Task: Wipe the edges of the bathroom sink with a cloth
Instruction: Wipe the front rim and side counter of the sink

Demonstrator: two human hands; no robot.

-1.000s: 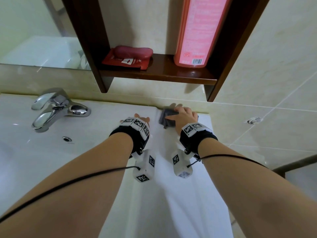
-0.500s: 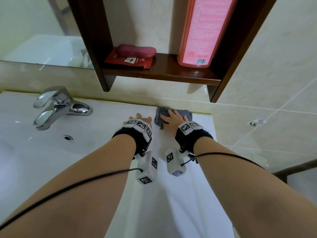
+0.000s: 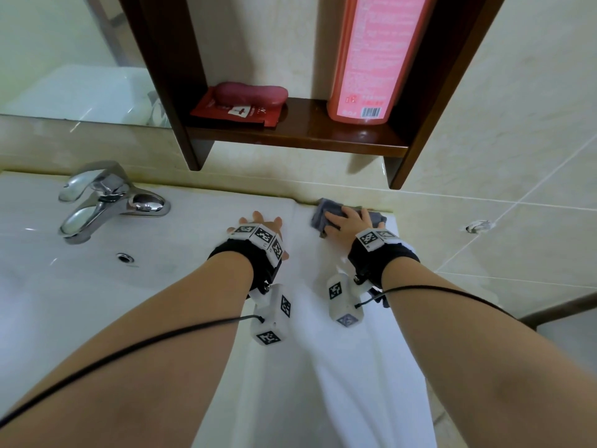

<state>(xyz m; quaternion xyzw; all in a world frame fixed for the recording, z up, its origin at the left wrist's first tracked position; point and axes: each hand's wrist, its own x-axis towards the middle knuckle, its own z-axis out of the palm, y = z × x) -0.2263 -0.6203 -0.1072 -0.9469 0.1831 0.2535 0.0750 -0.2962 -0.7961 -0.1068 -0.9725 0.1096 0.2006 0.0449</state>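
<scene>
Grey cloth (image 3: 320,213) lies at the back right corner of the sink (image 3: 193,253), against the wall (image 3: 290,185). My right hand (image 3: 349,222) presses it flat, fingers spread. My left hand (image 3: 262,222) rests on the back rim just beside the cloth, fingers spread.

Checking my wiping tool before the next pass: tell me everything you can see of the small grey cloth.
The small grey cloth looks like soft fabric, crumpled into loose folds. It lies on the rear right corner of the white sink, against the beige tiled wall. The right hand presses on its middle with spread fingers, so only its two ends show.
</scene>
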